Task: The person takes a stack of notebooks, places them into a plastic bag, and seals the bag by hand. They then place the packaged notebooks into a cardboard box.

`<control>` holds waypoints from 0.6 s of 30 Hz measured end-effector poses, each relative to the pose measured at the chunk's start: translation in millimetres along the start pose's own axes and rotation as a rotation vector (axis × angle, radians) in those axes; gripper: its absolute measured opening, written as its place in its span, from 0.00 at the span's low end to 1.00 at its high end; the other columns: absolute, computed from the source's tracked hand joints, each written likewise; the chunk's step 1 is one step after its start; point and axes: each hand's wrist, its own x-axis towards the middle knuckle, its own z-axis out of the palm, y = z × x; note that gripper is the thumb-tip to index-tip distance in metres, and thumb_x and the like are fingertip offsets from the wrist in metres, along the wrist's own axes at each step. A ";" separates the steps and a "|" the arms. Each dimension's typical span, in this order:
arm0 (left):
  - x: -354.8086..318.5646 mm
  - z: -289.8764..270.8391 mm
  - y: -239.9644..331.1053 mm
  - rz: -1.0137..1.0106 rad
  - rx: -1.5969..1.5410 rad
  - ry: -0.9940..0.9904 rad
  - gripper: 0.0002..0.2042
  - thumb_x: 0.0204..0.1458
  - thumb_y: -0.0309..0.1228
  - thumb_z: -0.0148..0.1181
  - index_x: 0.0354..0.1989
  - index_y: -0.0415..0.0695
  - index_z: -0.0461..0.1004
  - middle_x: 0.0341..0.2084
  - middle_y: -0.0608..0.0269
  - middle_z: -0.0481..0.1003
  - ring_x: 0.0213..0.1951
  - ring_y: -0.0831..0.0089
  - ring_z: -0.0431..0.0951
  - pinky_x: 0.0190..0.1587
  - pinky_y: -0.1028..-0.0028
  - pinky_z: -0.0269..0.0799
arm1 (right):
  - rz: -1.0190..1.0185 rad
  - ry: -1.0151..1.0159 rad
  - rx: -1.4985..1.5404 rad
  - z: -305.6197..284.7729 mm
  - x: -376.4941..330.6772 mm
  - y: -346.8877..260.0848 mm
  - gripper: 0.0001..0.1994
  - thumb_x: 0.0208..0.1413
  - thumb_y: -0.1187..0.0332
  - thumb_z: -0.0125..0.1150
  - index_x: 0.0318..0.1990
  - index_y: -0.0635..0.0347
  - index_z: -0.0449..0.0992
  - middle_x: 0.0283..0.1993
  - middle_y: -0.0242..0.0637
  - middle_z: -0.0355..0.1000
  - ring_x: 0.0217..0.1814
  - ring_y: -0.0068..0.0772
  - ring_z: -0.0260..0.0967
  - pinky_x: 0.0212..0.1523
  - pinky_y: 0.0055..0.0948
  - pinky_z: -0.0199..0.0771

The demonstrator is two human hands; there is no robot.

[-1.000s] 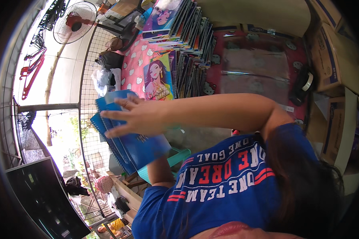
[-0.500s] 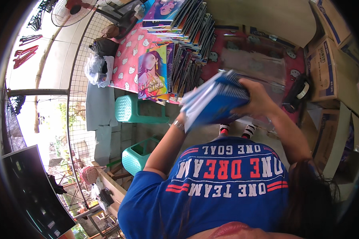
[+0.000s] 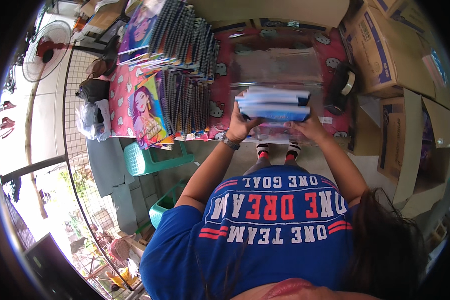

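A thick bundle of blue-covered notebooks (image 3: 272,106) is held level between my two hands, its white page edges turned toward me. My left hand (image 3: 242,121) grips its left end, thumb along the near side. At the right end, my right hand (image 3: 310,127) closes on it in the same way. Beneath and beyond the bundle, clear plastic (image 3: 275,65) lies on the pink patterned table cover (image 3: 216,109). Many spiral notebooks (image 3: 185,107) with colourful illustrated covers stand in overlapping piles to the left. A black tape dispenser (image 3: 341,89) rests on the right.
Cardboard boxes (image 3: 370,50) crowd the right side, with an open carton (image 3: 392,137) nearer me. Green plastic stools (image 3: 155,159) stand at the table's front left. A plastic bag (image 3: 94,120) sits at the left edge, and a fan (image 3: 47,51) stands at the far left.
The notebook bundle has gone from tilted to level, held lower over the table's front with both hands at its ends. My view has shifted rightward.
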 end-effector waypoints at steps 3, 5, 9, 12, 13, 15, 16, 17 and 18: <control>0.9 -31.8 -43.9 0.033 0.299 -0.137 0.49 0.31 0.26 0.74 0.66 0.45 0.52 0.59 0.57 0.60 0.59 0.66 0.63 0.63 0.68 0.57 | -0.038 -0.093 0.082 1.5 1.8 4.8 0.38 0.36 0.70 0.74 0.58 0.58 0.61 0.53 0.43 0.64 0.58 0.39 0.63 0.58 0.32 0.62; 6.5 -47.7 -76.0 0.177 0.459 -0.154 0.46 0.33 0.26 0.73 0.65 0.44 0.54 0.59 0.56 0.62 0.59 0.66 0.64 0.62 0.68 0.59 | -0.033 -0.076 0.002 6.5 4.6 34.3 0.39 0.33 0.73 0.73 0.58 0.57 0.60 0.53 0.42 0.64 0.57 0.39 0.62 0.59 0.32 0.61; 14.8 -43.2 -87.8 0.058 0.445 -0.104 0.42 0.34 0.25 0.72 0.62 0.43 0.57 0.55 0.58 0.67 0.55 0.67 0.69 0.59 0.69 0.64 | 0.007 0.054 0.074 31.9 14.2 40.4 0.46 0.27 0.75 0.75 0.59 0.58 0.56 0.50 0.41 0.63 0.55 0.36 0.62 0.59 0.31 0.60; 14.7 -51.4 -80.7 -0.138 0.238 -0.053 0.39 0.35 0.23 0.71 0.60 0.43 0.59 0.49 0.62 0.72 0.50 0.69 0.72 0.56 0.70 0.67 | -0.010 -0.043 0.050 21.2 21.8 31.6 0.45 0.27 0.73 0.77 0.58 0.59 0.56 0.52 0.40 0.62 0.56 0.37 0.61 0.59 0.31 0.60; 14.3 -48.2 -72.9 -0.112 0.252 -0.056 0.38 0.35 0.22 0.71 0.59 0.43 0.60 0.49 0.62 0.72 0.50 0.70 0.72 0.56 0.70 0.68 | -0.022 -0.089 0.021 18.0 21.7 33.1 0.44 0.27 0.72 0.77 0.57 0.59 0.57 0.52 0.40 0.61 0.56 0.36 0.60 0.59 0.31 0.60; 16.3 -43.9 -63.2 -0.053 0.282 -0.057 0.36 0.36 0.22 0.70 0.58 0.44 0.61 0.49 0.62 0.72 0.49 0.71 0.72 0.55 0.70 0.68 | -0.061 -0.072 0.025 13.3 17.9 38.8 0.43 0.28 0.72 0.77 0.56 0.59 0.57 0.51 0.41 0.63 0.56 0.38 0.62 0.58 0.32 0.62; 17.5 -45.3 -76.7 -0.015 0.293 -0.060 0.33 0.37 0.20 0.69 0.55 0.44 0.64 0.46 0.63 0.73 0.48 0.73 0.73 0.54 0.70 0.69 | -0.084 -0.065 0.027 14.0 18.5 41.3 0.43 0.28 0.72 0.77 0.56 0.59 0.57 0.51 0.42 0.64 0.56 0.38 0.63 0.57 0.32 0.63; 20.7 -46.1 -81.4 -0.091 0.303 -0.065 0.31 0.37 0.21 0.69 0.54 0.43 0.65 0.45 0.63 0.74 0.47 0.73 0.73 0.54 0.70 0.69 | -0.025 -0.056 0.015 19.5 20.4 44.0 0.43 0.28 0.72 0.77 0.56 0.59 0.57 0.51 0.43 0.65 0.55 0.41 0.64 0.57 0.33 0.64; 24.4 -44.1 -81.3 -0.171 0.311 -0.074 0.29 0.38 0.21 0.69 0.53 0.43 0.67 0.44 0.63 0.75 0.47 0.74 0.73 0.53 0.70 0.69 | 0.040 -0.044 0.003 26.1 22.1 44.5 0.44 0.28 0.71 0.78 0.56 0.59 0.57 0.50 0.45 0.66 0.54 0.43 0.66 0.56 0.34 0.65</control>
